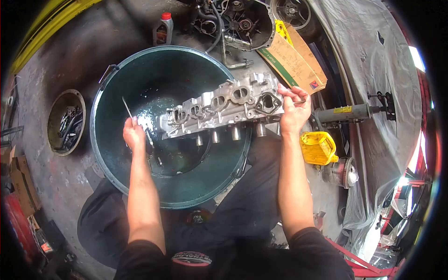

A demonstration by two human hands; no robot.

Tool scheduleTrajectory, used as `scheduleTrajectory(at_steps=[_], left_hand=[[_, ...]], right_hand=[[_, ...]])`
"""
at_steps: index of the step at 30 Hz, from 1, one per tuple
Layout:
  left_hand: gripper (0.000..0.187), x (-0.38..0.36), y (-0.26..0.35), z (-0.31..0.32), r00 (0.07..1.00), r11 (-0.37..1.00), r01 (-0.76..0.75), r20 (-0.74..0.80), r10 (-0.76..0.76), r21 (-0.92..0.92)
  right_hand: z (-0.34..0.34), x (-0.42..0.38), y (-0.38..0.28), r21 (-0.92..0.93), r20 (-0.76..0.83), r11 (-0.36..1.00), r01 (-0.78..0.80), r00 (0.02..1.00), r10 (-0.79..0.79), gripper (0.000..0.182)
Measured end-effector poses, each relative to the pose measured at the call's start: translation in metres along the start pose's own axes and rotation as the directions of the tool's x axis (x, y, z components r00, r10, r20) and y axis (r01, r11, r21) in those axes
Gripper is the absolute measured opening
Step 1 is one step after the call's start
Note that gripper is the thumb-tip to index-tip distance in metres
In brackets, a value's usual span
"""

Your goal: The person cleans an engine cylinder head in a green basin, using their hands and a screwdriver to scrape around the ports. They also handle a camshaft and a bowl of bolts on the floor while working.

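A silver aluminium cylinder head (219,108) lies tilted across a large dark green basin (112,154), its right end resting near the rim. My right hand (294,109) grips that right end. My left hand (134,134) is closed around a thin metal tool (127,107) whose tip points up and left, close to the cylinder head's left end. Wet liquid glistens on the basin's bottom below the head.
A red-capped oil bottle (163,29) stands behind the basin. Engine parts (238,23) and a cardboard box (291,58) lie at the back right. A yellow jug (318,147) and a round filter (340,171) sit to the right. A shallow pan of tools (66,122) is at left.
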State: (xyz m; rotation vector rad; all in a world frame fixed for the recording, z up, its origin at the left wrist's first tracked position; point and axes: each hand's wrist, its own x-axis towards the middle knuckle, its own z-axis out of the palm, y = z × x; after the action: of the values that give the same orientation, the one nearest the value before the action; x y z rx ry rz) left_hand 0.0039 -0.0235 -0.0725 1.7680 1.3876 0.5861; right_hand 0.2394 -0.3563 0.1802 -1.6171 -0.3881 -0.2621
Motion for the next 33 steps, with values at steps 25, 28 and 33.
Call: scheduleTrajectory(at_steps=[25,28,33], left_hand=[[0.066,-0.177,0.223,-0.031,0.471,0.617,-0.736,0.443,0.763,-0.279],[0.068,-0.178,0.207,-0.025,0.473,0.613,-0.750,0.447,0.759,-0.248],[0.072,-0.160,0.209,-0.025,0.499,0.606,-0.763,0.391,0.773,-0.226]], right_hand=[[0.000,-0.004,-0.005,-0.019,-0.022,1.000,-0.017,1.000,0.017,0.030],[-0.003,-0.004,-0.005,-0.014,-0.021,1.000,-0.020,1.000,0.020,0.029],[-0.001,-0.003,-0.005,-0.028,-0.010,0.999,-0.027,1.000,0.027,0.029]])
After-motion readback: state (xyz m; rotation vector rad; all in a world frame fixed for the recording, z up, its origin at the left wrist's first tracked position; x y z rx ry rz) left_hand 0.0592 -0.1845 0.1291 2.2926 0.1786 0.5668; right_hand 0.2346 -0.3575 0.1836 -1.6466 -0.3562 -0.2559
